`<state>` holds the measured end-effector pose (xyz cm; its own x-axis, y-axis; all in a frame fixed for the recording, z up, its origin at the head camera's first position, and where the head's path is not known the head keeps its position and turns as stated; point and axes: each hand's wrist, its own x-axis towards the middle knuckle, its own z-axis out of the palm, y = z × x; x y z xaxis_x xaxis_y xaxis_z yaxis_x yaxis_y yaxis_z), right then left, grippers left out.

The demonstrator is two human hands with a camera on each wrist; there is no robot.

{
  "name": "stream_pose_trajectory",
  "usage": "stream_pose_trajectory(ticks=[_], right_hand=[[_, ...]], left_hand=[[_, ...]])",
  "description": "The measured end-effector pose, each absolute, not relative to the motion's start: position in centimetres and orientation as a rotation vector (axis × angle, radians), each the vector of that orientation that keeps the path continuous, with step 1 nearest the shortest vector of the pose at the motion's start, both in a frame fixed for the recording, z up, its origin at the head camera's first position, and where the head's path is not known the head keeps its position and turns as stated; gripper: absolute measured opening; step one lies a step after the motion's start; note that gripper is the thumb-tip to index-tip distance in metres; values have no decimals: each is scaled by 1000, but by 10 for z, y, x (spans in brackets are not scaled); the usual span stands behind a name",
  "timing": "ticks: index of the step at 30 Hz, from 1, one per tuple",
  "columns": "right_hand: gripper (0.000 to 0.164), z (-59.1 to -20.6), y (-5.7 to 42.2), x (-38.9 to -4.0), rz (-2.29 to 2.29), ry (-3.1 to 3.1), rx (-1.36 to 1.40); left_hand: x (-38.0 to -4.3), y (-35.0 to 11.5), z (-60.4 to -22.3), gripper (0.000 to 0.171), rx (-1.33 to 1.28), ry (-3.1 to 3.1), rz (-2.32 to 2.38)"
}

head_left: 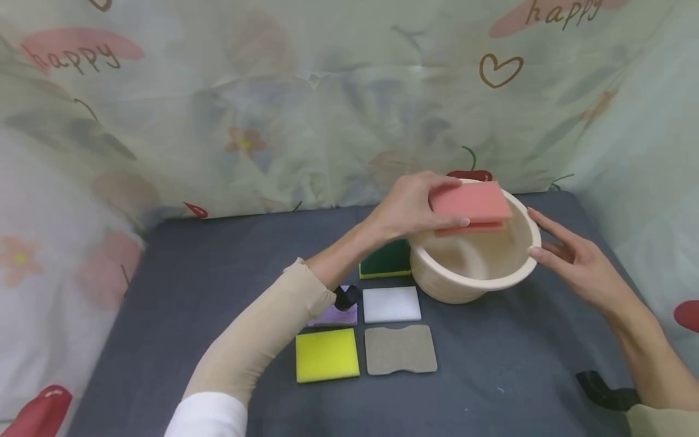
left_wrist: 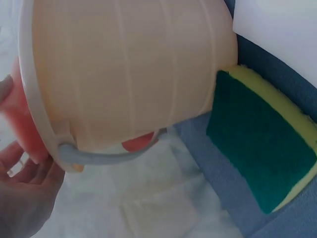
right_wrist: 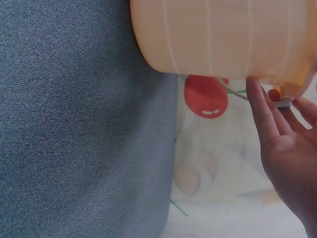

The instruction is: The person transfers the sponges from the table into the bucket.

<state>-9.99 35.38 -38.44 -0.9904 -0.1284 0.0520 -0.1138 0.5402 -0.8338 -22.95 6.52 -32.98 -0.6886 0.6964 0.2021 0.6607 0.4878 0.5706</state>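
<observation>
My left hand [head_left: 415,203] pinches a pink sponge [head_left: 472,202] between thumb and fingers, over the mouth of a cream bucket [head_left: 453,279]. A second pink layer shows under the sponge's front edge; whether it is a separate piece I cannot tell. At the bucket's right side, my right hand [head_left: 581,267] touches the rim with its fingertips, the fingers mostly straight. In the right wrist view, those fingers [right_wrist: 262,111] rest against the bucket's wall near the grey handle [right_wrist: 282,103]. The part of the bucket's inside beneath the sponge is hidden.
Left of the bucket lie a green-and-yellow sponge [head_left: 384,260], a white sponge [head_left: 391,304], a purple piece [head_left: 333,315] partly behind my left sleeve, a yellow sponge [head_left: 327,356] and a grey pad [head_left: 400,349]. Patterned cloth [head_left: 327,121] stands behind the dark table [head_left: 218,273].
</observation>
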Motion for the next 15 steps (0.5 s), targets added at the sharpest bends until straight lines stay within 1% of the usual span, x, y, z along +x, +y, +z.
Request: stream_pose_trajectory(ticks=[9, 15], right_hand=[[70, -385, 354, -100, -1463, 2748, -204], [70, -385, 354, -100, -1487, 2736, -209]], left_hand=[[-220, 77, -330, 69, 1270, 2666, 883], [-221, 81, -331, 70, 1278, 2670, 900]])
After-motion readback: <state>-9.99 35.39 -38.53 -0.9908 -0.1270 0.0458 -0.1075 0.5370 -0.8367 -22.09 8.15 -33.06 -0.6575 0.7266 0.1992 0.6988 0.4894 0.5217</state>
